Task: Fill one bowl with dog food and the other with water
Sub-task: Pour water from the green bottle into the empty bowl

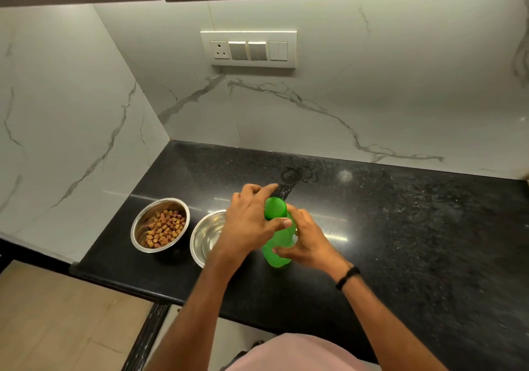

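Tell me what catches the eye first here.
A bright green bottle stands mid-counter, gripped by both hands: the left hand at its top, the right hand round its body. To its left on the black counter sit two steel bowls, the far-left bowl holding brown dog food, the nearer bowl without any.

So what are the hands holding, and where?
The green bottle: the left hand grips its cap, the right hand grips its body.

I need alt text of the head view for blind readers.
Two hands hold a green bottle on a black counter: left hand on the cap, right hand round the body. Beside it: a bowl of dog food, a second bowl without.
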